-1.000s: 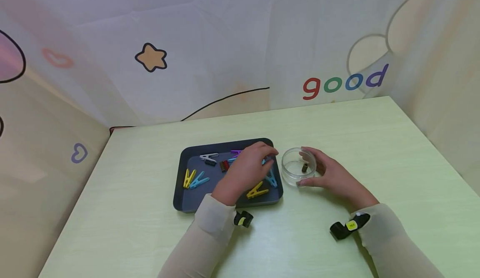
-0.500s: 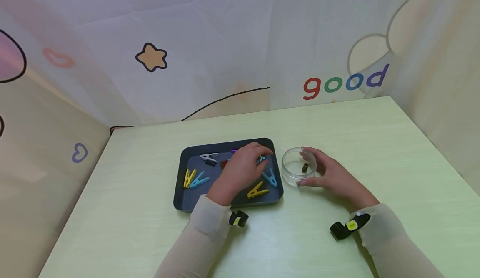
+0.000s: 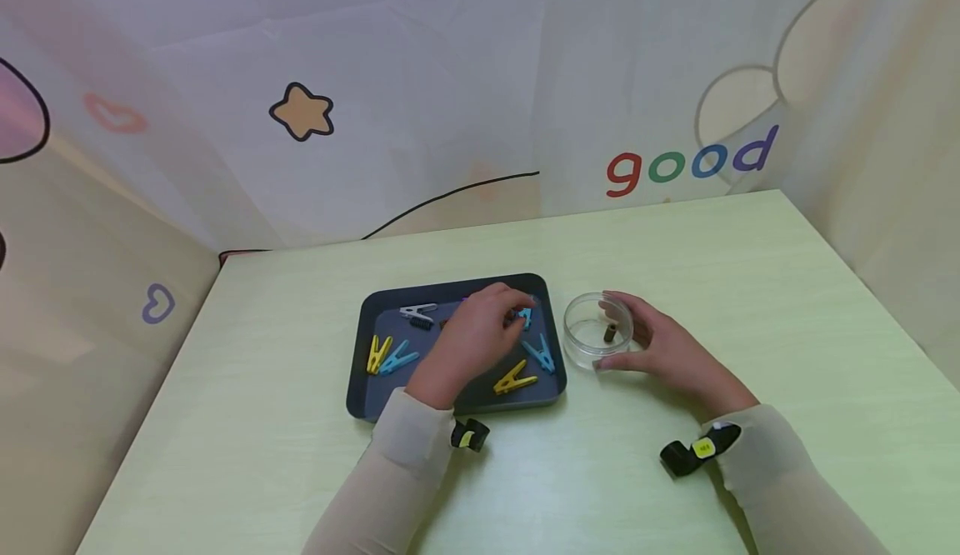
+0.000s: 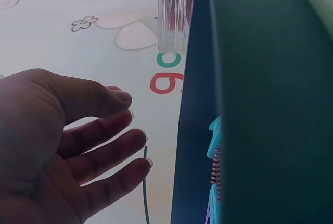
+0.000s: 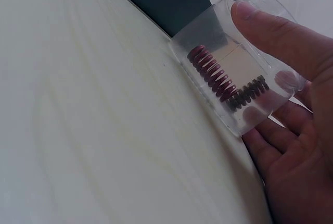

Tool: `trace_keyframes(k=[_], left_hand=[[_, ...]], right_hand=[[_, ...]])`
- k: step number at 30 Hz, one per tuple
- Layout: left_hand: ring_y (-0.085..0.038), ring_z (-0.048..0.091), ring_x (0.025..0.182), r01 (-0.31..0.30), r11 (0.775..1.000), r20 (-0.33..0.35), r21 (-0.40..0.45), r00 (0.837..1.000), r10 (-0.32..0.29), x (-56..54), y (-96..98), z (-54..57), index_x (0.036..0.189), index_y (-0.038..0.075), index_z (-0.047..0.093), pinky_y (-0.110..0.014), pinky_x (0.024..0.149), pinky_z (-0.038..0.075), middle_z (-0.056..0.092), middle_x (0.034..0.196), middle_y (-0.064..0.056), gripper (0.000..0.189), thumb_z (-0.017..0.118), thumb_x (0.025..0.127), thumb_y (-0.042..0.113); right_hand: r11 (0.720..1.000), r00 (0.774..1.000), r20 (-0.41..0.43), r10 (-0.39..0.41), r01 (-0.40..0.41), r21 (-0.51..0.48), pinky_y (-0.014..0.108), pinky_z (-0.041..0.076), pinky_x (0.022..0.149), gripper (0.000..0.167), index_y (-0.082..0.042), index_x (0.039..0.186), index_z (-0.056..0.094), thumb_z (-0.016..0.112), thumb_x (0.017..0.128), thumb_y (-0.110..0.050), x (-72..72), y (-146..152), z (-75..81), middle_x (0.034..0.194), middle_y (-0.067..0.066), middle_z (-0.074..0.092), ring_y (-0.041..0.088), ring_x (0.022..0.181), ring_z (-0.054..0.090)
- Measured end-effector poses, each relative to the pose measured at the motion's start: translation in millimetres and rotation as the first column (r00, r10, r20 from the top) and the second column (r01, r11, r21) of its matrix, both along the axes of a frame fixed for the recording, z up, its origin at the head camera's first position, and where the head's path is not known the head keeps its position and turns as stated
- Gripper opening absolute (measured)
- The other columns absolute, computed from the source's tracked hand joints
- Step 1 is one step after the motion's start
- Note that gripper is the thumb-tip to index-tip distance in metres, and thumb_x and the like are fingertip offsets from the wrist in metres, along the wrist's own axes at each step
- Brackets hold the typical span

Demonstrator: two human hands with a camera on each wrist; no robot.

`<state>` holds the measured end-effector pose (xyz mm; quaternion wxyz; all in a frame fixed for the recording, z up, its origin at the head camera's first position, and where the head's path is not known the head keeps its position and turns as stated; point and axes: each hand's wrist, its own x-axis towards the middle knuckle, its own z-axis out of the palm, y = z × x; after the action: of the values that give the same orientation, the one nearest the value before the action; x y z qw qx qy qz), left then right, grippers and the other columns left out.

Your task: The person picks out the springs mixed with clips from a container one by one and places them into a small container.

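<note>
My left hand (image 3: 472, 334) hovers over the dark tray (image 3: 390, 398), its fingers loosely bent with nothing between them in the left wrist view. Under and beyond it, a light-blue clip (image 3: 526, 317) is partly visible. My right hand (image 3: 663, 355) grips a clear round jar (image 3: 573, 347), which stands on the table just right of the tray. Through the jar wall the right wrist view shows a dark red coil spring (image 5: 210, 73) and a dark brown coil spring (image 5: 250, 94). The left hand hides part of the tray's middle.
Elsewhere in the tray lie a white clip (image 3: 417, 311), a black spring (image 3: 422, 323), a yellow clip (image 3: 377, 355), a blue clip (image 3: 397, 358), another yellow clip (image 3: 513, 378) and another blue clip (image 3: 542, 355). A printed curtain (image 3: 450, 122) stands behind the table (image 3: 225, 455).
My left hand has drifted left over the tray, away from the jar, uncovering more of the blue clips at the right. The right hand and jar have stayed put.
</note>
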<state>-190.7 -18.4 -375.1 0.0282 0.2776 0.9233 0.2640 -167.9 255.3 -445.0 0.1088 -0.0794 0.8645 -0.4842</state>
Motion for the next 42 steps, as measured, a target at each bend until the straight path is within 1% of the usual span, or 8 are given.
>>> trace_keyframes(k=[5, 8, 11, 16, 22, 28, 32, 42], left_hand=[[-0.015, 0.059, 0.091, 0.003, 1.000, -0.012, 0.010, 1.000, -0.003, -1.7, -3.9, -2.1, 0.121, 0.008, 0.066, -0.032, 0.083, 0.054, 0.063, 0.112, -0.007, 0.027, 0.059, 0.095, 0.012], [-0.015, 0.060, 0.092, -0.003, 1.000, -0.026, 0.005, 1.000, 0.003, -2.5, -6.3, -3.8, 0.120, 0.009, 0.067, -0.031, 0.084, 0.054, 0.063, 0.110, -0.005, 0.027, 0.058, 0.095, 0.012], [-0.015, 0.061, 0.094, -0.015, 1.000, -0.025, 0.002, 1.000, 0.015, -3.0, -8.3, -4.5, 0.120, 0.010, 0.067, -0.031, 0.086, 0.054, 0.063, 0.111, -0.004, 0.026, 0.059, 0.095, 0.012], [-0.016, 0.062, 0.097, -0.033, 0.999, -0.011, 0.004, 0.999, 0.033, -3.0, -11.1, -3.4, 0.121, 0.009, 0.067, -0.033, 0.088, 0.054, 0.063, 0.113, -0.005, 0.027, 0.060, 0.095, 0.012], [-0.019, 0.063, 0.101, -0.035, 0.999, -0.019, 0.001, 0.999, 0.035, -3.5, -15.7, -3.5, 0.120, 0.008, 0.066, -0.036, 0.090, 0.053, 0.063, 0.114, -0.007, 0.027, 0.061, 0.094, 0.010], [-0.022, 0.062, 0.098, -0.044, 0.999, -0.018, -0.011, 0.999, 0.044, -4.5, -19.2, -2.5, 0.119, 0.008, 0.067, -0.037, 0.087, 0.052, 0.064, 0.114, -0.008, 0.025, 0.061, 0.094, 0.012], [-0.024, 0.061, 0.096, -0.061, 0.998, -0.002, -0.002, 0.998, 0.061, -5.2, -21.5, -2.4, 0.118, 0.008, 0.067, -0.038, 0.085, 0.052, 0.064, 0.113, -0.009, 0.025, 0.062, 0.094, 0.012], [-0.023, 0.059, 0.104, -0.128, 0.992, 0.011, -0.021, 0.992, 0.129, -8.7, -27.9, -4.5, 0.118, 0.010, 0.068, -0.041, 0.092, 0.050, 0.064, 0.118, -0.008, 0.024, 0.062, 0.094, 0.012]], right_hand=[[1.000, 1.000, 0.003, -0.006, 0.006, 0.000, 0.054, 0.028, 0.114, 0.099, -0.029, 0.151, 0.028, 0.082, 0.070, -0.049, 0.2, -1, 0.4, 0.154, 0.005, 0.039, 0.032, 0.143, 0.034], [1.000, 1.000, 0.005, -0.006, 0.006, -0.005, 0.053, 0.028, 0.115, 0.099, -0.028, 0.151, 0.028, 0.083, 0.071, -0.047, -0.1, -1, -0.4, 0.154, 0.005, 0.039, 0.032, 0.143, 0.034], [1.000, 1.000, 0.006, -0.004, 0.004, -0.004, 0.053, 0.028, 0.115, 0.099, -0.029, 0.151, 0.028, 0.082, 0.071, -0.047, -0.1, -1, -0.5, 0.154, 0.005, 0.039, 0.032, 0.144, 0.033], [1.000, 1.000, 0.006, -0.003, 0.003, 0.000, 0.054, 0.028, 0.114, 0.099, -0.029, 0.151, 0.027, 0.082, 0.071, -0.048, 0.3, -1, 0.9, 0.154, 0.004, 0.039, 0.032, 0.144, 0.034], [1.000, 1.000, 0.001, -0.002, 0.002, -0.004, 0.053, 0.028, 0.114, 0.099, -0.029, 0.151, 0.027, 0.082, 0.071, -0.047, 0.0, -1, 1.0, 0.154, 0.004, 0.038, 0.031, 0.143, 0.034], [1.000, 1.000, 0.001, 0.002, -0.002, -0.008, 0.053, 0.029, 0.114, 0.098, -0.029, 0.151, 0.028, 0.082, 0.071, -0.047, 0.6, 0, 0.2, 0.154, 0.004, 0.039, 0.031, 0.144, 0.034], [1.000, 1.000, -0.003, 0.004, -0.004, -0.008, 0.053, 0.029, 0.114, 0.098, -0.030, 0.151, 0.028, 0.082, 0.071, -0.048, 0.8, 0, 0.1, 0.154, 0.004, 0.039, 0.031, 0.143, 0.034], [1.000, 1.000, -0.003, 0.001, -0.001, -0.016, 0.053, 0.029, 0.114, 0.097, -0.030, 0.150, 0.029, 0.082, 0.072, -0.048, 0.8, -1, -1.1, 0.153, 0.004, 0.040, 0.031, 0.143, 0.035]])
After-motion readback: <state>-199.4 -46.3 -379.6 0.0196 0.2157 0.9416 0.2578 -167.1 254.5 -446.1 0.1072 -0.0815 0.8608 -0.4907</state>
